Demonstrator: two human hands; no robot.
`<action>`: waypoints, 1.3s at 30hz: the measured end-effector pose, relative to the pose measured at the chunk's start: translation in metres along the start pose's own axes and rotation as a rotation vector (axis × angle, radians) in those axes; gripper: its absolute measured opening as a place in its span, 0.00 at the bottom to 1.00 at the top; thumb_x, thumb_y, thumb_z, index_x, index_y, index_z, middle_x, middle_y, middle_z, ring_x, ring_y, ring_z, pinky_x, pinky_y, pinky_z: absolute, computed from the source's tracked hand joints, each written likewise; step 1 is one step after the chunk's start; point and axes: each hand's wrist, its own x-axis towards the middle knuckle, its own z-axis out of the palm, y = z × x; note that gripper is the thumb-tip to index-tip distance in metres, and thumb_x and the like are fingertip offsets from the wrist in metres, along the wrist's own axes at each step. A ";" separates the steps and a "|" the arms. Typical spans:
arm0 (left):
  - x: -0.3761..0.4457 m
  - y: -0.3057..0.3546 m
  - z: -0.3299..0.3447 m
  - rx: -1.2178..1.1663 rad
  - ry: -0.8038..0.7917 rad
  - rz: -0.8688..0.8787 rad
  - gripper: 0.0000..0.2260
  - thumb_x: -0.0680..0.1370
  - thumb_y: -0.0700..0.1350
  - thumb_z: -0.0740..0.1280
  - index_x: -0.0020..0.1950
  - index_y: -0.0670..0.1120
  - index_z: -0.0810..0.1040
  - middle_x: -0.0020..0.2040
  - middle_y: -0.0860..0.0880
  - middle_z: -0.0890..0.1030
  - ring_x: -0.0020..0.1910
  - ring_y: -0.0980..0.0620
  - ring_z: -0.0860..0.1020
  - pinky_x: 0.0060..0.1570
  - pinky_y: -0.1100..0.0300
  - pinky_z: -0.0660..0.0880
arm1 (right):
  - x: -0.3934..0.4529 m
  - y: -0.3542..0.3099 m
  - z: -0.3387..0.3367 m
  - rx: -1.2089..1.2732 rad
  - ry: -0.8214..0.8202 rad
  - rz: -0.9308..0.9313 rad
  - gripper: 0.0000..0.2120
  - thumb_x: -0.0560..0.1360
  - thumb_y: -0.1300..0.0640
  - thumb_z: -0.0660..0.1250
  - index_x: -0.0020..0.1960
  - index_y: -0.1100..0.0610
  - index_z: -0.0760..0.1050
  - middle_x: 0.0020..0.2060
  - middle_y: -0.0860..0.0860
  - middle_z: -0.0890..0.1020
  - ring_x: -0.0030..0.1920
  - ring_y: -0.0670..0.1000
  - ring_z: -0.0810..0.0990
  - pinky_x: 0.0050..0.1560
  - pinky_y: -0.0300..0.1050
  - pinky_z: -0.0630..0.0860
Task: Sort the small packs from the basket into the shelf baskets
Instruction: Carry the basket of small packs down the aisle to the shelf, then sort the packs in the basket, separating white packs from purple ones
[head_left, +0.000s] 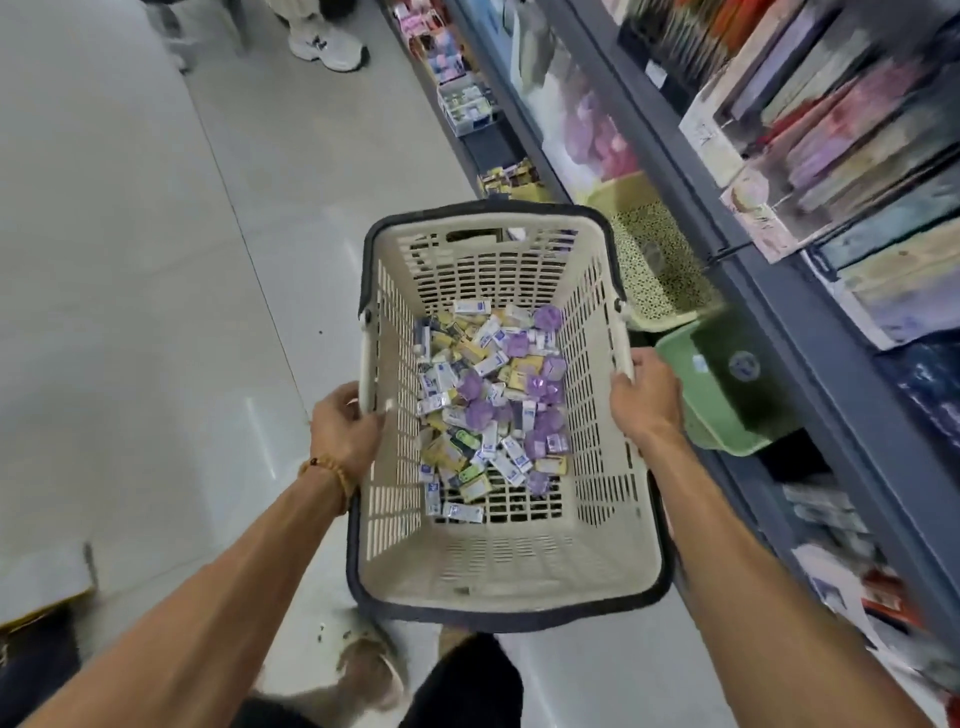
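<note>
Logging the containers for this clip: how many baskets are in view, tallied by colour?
Cream shopping basket with dark rim, held by left hand and right hand, small packs inside: 1
Yellow-green perforated shelf basket: 1
Green solid shelf basket: 1
Total: 3

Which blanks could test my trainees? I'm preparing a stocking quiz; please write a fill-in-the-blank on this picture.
1. The left hand and right hand both grip the cream shopping basket by its ____.
2. The small packs lie ____ that basket.
3. The left wrist wears a beaded ____.
4. The green shelf basket sits on the person's ____ side.

Missing: rim; inside; bracelet; right
</note>
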 end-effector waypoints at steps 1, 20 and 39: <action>0.017 0.001 0.008 -0.007 0.001 -0.007 0.16 0.76 0.32 0.66 0.62 0.42 0.76 0.49 0.43 0.82 0.46 0.44 0.81 0.48 0.47 0.81 | 0.015 -0.002 0.008 -0.010 -0.006 0.005 0.11 0.79 0.62 0.63 0.60 0.59 0.74 0.55 0.58 0.80 0.55 0.60 0.79 0.58 0.58 0.76; 0.118 -0.122 0.101 -0.022 -0.021 -0.040 0.08 0.78 0.38 0.66 0.53 0.49 0.76 0.39 0.47 0.79 0.38 0.47 0.79 0.32 0.61 0.77 | 0.150 0.041 0.120 -0.246 -0.073 -0.141 0.11 0.79 0.63 0.61 0.61 0.57 0.72 0.56 0.60 0.79 0.54 0.61 0.76 0.48 0.45 0.70; 0.130 -0.032 0.033 0.408 -0.708 0.519 0.09 0.80 0.39 0.62 0.59 0.44 0.77 0.47 0.55 0.80 0.42 0.64 0.78 0.42 0.76 0.72 | -0.016 0.024 0.146 0.344 0.299 0.185 0.11 0.81 0.61 0.62 0.62 0.62 0.76 0.49 0.55 0.82 0.42 0.44 0.75 0.37 0.19 0.66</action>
